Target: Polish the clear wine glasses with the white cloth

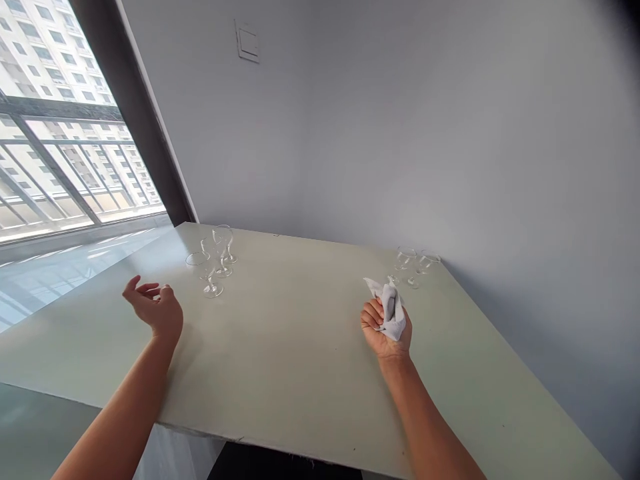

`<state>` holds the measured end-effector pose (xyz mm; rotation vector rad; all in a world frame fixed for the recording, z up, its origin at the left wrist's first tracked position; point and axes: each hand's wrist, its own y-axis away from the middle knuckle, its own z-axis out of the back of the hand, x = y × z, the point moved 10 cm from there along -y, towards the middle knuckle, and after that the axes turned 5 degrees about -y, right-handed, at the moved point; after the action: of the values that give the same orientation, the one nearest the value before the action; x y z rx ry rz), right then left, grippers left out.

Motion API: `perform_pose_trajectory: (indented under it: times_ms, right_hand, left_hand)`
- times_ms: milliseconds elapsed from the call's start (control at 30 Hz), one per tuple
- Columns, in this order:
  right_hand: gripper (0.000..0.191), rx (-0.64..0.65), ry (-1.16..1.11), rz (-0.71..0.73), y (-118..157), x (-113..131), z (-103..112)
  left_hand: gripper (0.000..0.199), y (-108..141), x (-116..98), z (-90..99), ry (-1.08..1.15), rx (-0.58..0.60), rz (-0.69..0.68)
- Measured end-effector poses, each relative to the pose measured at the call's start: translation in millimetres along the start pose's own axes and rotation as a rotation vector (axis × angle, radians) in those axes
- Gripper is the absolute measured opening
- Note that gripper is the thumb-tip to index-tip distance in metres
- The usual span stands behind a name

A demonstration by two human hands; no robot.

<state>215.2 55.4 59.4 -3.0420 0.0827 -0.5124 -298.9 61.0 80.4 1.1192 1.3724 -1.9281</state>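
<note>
My left hand (154, 308) is raised over the left side of the pale table (280, 333), fingers apart and loosely curled, holding nothing. Just beyond it, to the right, three clear stemmed glasses (213, 288) stand upright close together. My right hand (385, 333) is closed around a crumpled white cloth (393, 313), whose corner sticks up above the fist. Behind that hand, near the table's far right corner, two more stemmed glasses (423, 263) stand side by side; the cloth is in front of the base of one.
Grey walls (425, 133) meet behind the table, with a switch (248, 43) on the left one. A window (65, 133) with railings outside is at the left. The table's front edge (240, 440) runs below my arms.
</note>
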Motion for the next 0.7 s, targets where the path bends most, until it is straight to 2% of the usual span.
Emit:
perform_pose_trajectory:
  times_ms: [100,267,433,700]
  right_hand:
    - [0.017,0.019,-0.013,0.032,0.2,8.0,-4.4]
    - [0.013,0.059,-0.075,0.036,3.2,14.6,-14.4]
    - [0.018,0.062,0.002,0.088,6.4,18.1,-20.2]
    - [0.022,0.101,0.010,0.128,9.3,18.8,-30.1]
  left_hand:
    - [0.057,1.0,-5.5,3.0,0.003,-0.023,-0.048]
    - [0.058,-1.4,8.5,3.3,-0.028,-0.021,0.051]
    - [0.059,-3.0,21.2,4.7,-0.005,-0.038,0.161]
    - [0.058,-2.5,20.9,3.0,0.023,-0.031,0.161]
